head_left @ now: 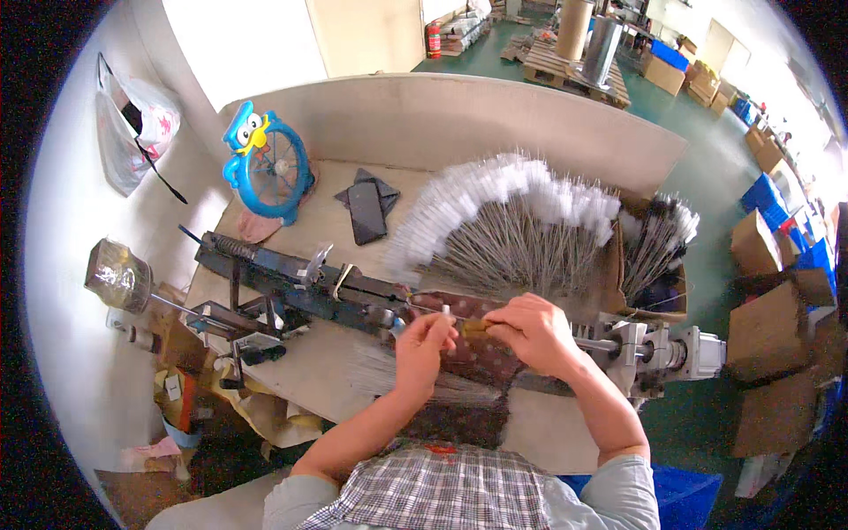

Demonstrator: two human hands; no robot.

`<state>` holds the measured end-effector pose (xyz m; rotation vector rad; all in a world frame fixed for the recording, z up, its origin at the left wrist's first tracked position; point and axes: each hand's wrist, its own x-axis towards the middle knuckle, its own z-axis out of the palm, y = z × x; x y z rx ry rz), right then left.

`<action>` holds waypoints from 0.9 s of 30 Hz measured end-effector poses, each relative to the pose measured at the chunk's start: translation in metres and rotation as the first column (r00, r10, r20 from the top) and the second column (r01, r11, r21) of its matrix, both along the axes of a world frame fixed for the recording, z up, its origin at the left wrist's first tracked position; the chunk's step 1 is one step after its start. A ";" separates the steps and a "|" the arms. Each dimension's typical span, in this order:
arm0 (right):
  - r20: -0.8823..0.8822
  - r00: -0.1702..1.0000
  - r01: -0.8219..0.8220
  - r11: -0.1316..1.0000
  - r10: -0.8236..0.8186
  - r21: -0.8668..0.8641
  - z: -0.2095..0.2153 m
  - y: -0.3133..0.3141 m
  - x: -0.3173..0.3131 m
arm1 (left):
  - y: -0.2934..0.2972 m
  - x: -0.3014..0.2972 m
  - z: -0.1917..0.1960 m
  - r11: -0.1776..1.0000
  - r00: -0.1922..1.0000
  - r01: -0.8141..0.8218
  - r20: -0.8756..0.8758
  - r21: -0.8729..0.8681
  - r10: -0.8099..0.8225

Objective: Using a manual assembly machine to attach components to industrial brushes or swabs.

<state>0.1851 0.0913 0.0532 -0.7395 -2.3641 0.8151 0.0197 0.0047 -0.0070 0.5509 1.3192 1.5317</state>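
Observation:
My left hand (pixel 422 351) is closed in a pinch in front of the long dark bench machine (pixel 340 296). A small white tip (pixel 446 310) pokes up above its fingers; the rest of that piece is hidden. Just to the right, my right hand (pixel 537 334) grips a short yellowish-brown handle (pixel 475 327) that points toward the left hand. Under both hands lies a dark red-brown spotted cloth (pixel 464 358). Thin wires (pixel 384 375) are spread on the bench near my left wrist. Behind the hands fans out a big pile of white-bristled wire brushes (pixel 530 216).
A carton (pixel 658 305) of black and white brushes stands right of the pile. A metal motor unit (pixel 658 349) sits at the bench's right end. Farther back are a phone (pixel 367 212) and a blue duck-shaped fan (pixel 269 168). A low board (pixel 450 115) edges the bench's far side.

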 end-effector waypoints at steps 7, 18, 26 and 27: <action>0.067 0.978 0.164 0.924 -0.199 0.345 -0.024 0.012 -0.070 | -0.002 -0.013 0.011 0.994 0.964 -0.102 0.242 -0.050 0.111; 0.054 0.995 0.091 0.971 -0.081 -0.222 -0.011 0.005 -0.069 | -0.008 -0.022 0.012 0.997 0.980 0.070 0.190 -0.023 -0.064; 0.035 0.978 0.186 0.934 -0.206 0.306 -0.008 -0.025 -0.087 | -0.005 -0.014 0.008 0.992 0.860 -0.098 0.508 0.079 0.045; 0.031 0.974 0.202 0.925 -0.224 0.322 -0.015 -0.023 -0.090 | -0.003 -0.013 0.008 0.983 0.828 -0.180 0.544 0.028 0.136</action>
